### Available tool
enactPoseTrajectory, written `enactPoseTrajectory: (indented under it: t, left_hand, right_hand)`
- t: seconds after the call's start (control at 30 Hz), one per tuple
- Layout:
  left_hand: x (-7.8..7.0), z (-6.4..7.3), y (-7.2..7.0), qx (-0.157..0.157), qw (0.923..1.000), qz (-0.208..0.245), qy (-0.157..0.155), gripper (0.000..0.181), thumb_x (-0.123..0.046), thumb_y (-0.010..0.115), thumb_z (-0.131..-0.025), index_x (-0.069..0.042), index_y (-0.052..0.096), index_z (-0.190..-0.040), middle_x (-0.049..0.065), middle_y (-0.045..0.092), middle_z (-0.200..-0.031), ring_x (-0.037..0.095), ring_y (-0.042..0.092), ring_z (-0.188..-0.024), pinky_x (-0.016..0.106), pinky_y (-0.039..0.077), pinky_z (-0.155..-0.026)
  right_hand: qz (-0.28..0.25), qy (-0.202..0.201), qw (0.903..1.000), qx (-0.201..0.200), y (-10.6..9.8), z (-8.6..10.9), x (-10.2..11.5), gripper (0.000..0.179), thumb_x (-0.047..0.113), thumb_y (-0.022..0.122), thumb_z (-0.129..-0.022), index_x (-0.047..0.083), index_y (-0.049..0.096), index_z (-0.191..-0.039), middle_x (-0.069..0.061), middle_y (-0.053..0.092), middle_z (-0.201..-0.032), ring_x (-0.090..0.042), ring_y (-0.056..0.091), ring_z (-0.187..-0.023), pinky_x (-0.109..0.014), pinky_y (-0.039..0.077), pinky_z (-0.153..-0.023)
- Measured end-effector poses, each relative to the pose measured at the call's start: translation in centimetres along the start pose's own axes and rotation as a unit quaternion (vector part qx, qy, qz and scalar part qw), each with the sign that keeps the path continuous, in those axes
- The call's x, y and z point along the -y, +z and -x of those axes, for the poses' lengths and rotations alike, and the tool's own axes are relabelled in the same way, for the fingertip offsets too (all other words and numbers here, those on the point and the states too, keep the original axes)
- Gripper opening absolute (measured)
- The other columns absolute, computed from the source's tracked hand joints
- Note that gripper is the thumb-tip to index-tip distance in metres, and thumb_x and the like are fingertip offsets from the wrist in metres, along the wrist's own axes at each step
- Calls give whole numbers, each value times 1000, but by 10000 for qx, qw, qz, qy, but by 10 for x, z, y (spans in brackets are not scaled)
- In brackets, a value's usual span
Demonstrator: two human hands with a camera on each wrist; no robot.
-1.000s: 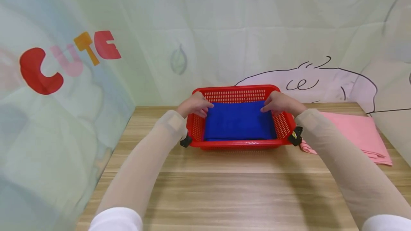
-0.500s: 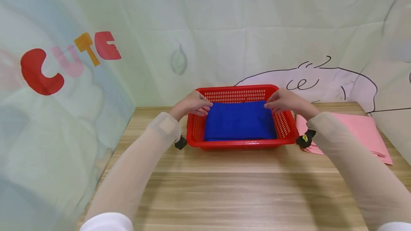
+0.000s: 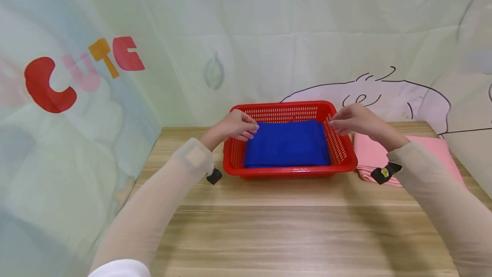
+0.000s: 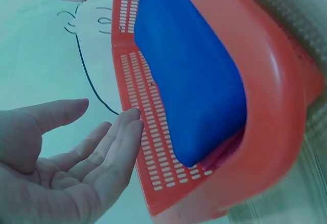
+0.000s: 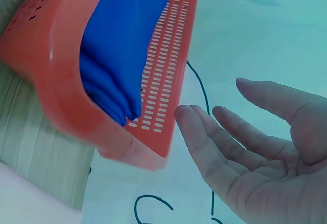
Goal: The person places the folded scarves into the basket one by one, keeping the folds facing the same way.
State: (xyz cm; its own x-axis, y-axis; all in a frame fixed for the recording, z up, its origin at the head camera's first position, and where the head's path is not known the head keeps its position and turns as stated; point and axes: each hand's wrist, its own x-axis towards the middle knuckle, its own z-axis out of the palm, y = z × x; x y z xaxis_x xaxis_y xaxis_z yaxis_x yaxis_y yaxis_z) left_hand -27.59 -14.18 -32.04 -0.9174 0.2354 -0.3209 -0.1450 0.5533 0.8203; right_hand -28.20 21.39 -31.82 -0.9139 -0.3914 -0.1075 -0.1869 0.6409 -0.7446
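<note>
A folded blue cloth point(image 3: 286, 144) lies inside a red plastic basket point(image 3: 288, 170) with slotted walls. Over the basket's left side hovers my left hand point(image 3: 235, 126), its fingers relaxed and holding nothing. My right hand point(image 3: 357, 121) is in the air by the basket's right rim, thumb and fingers apart in the right wrist view. Neither hand touches the blue cloth point(image 4: 189, 66). In the left wrist view, a bit of pinkish-red material point(image 4: 222, 152) shows beneath the blue cloth; what it is cannot be made out.
A folded pink cloth point(image 3: 373, 153) lies on the wooden table point(image 3: 276, 225) to the right of the basket, partly hidden by my right arm. Behind the table hangs a printed backdrop point(image 3: 253, 54) with letters and line drawings.
My right hand has moved right, away from the blue cloth and out to the basket's right rim. My left wrist has drawn slightly left. Basket and cloths stay in place.
</note>
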Motion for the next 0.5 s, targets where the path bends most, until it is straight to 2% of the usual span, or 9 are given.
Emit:
enactPoseTrajectory:
  t: [0.27, 0.5]
  left_hand:
    - [-10, 10, 11, 49, 9999, 41, 97, 33, -15, 66, -97, 2, 63, -126, 23, 67, -120, 37, 67, -106, 39, 56, -86]
    - [-16, 15, 23, 15, 9995, 0, 305, 31, -15, 68, -96, 1, 65, -123, 20, 70, -113, 34, 70, -100, 36, 58, -83]
  right_hand:
    - [-40, -177, 9998, -48, -10, 19, -5, 39, 15, 64, -99, -15, 58, -123, -29, 66, -109, -31, 70, -86, -29, 59, -71]
    - [-186, -223, 9995, -152, -17, 34, -15, 37, 10, 63, -99, -18, 57, -121, -23, 70, -101, -18, 70, -76, -27, 59, -69]
